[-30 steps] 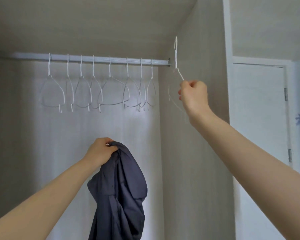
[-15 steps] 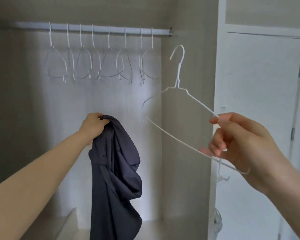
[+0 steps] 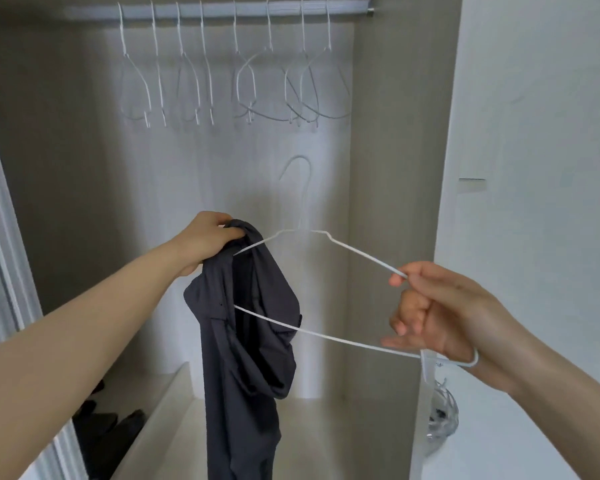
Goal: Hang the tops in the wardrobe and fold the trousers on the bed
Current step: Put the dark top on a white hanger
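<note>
Left hand (image 3: 207, 239) grips dark top (image 3: 246, 341) (hem cut off); right hand (image 3: 440, 317) pinches hanger (image 3: 326, 336)

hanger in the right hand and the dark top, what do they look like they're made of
Hanger: thin wire with a matte white coating, likely coated metal, judging by its slim, evenly bent rod and twisted neck. Dark top: soft woven fabric, charcoal grey and matte; it drapes and bunches in loose folds where the left hand grips it. The exact fibre cannot be told.

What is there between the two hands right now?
In the head view, a white wire hanger spans the gap: the right hand grips one end, and the other end reaches into the dark top held by the left hand.
</note>
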A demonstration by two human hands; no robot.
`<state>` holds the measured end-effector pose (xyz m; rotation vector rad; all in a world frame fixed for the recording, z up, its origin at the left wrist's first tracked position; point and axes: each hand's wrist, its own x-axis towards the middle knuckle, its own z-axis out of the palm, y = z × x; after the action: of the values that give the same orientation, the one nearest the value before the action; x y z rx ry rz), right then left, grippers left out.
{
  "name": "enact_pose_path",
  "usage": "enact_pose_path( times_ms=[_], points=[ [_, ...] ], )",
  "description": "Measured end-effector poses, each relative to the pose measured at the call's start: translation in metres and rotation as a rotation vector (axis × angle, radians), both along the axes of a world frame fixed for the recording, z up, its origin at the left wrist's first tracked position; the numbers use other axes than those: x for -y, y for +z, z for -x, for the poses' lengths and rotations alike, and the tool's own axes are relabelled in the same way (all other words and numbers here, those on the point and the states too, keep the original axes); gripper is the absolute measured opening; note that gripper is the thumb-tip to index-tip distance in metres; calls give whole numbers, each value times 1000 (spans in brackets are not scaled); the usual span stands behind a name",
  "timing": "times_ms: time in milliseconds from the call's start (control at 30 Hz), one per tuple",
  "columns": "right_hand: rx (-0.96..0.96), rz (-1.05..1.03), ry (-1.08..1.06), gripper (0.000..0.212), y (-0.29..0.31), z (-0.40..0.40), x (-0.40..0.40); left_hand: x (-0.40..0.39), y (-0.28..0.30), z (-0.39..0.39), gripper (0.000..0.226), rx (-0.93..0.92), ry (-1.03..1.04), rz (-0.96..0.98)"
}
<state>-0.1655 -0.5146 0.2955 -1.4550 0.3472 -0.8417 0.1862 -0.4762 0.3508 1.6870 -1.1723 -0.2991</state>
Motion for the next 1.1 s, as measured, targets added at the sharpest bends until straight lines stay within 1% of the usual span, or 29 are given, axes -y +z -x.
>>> enact_pose_path(
  times_ms=[67,167,200,233,267,333,367,400,433,467,500,533,567,600,633,667,700,767,833,867,900,933,967,1000,1033,1067,1100],
  points=[
    [6,36,-6,23,-8,-21,3,0,3,21,10,-99,-47,-5],
    [71,65,15,27,-18,-43,6,-5,12,48,13,-317,-171,17],
    [103,66,20,28,-20,-46,9,-9,15,52,15,-344,-217,25],
    [136,67,28,28,-21,-46,11,-15,18,53,17,-274,-251,24],
    [168,63,45,28,-21,-44,14,-23,21,50,19,-64,-251,7],
    [236,54,103,29,-22,-41,20,-40,25,43,18,555,-158,-43],
    [259,57,140,29,-23,-41,23,-48,25,41,18,804,-112,-53],
    [266,68,188,30,-23,-42,26,-54,24,40,26,953,-71,-59],
    [262,63,253,32,-26,-44,28,-59,20,38,38,1010,-47,-58],
    [255,28,329,38,-29,-46,31,-63,18,37,45,991,-50,-47],
    [253,-68,418,47,-32,-50,32,-67,14,35,46,895,-86,-14],
    [260,-215,513,56,-36,-53,32,-70,10,33,44,788,-116,22],
    [269,-368,581,65,-43,-59,32,-72,5,30,41,729,-110,59],
    [291,-498,603,71,-51,-67,31,-76,0,27,38,708,-81,84],
    [320,-600,567,71,-61,-75,29,-79,-5,24,35,706,-52,89],
    [337,-679,494,64,-69,-85,26,-82,-11,19,32,705,-25,78],
    [327,-736,384,53,-77,-95,23,-87,-17,15,29,698,-4,63],
    [218,-775,144,30,-87,-109,17,-96,-29,7,24,687,49,48],
    [117,-804,-37,15,-101,-120,15,-106,-38,-2,19,680,108,100],
    [96,-792,-117,14,-109,-123,14,-109,-41,-5,17,650,132,149],
    [65,-723,-195,16,-117,-127,11,-114,-42,-8,18,613,169,198],
    [9,-565,-274,18,-121,-133,5,-118,-41,-12,21,583,207,236],
    [-56,-330,-343,20,-124,-138,-4,-122,-40,-14,22,560,237,254],
    [-100,-85,-367,24,-124,-143,-15,-125,-40,-15,22,546,257,255],
    [-104,109,-329,26,-122,-151,-27,-127,-40,-15,21,541,272,247],
    [-94,232,-246,28,-119,-161,-39,-128,-42,-14,19,540,280,238],
    [-86,305,-148,27,-117,-173,-51,-128,-44,-13,17,541,282,235]
  ],
)
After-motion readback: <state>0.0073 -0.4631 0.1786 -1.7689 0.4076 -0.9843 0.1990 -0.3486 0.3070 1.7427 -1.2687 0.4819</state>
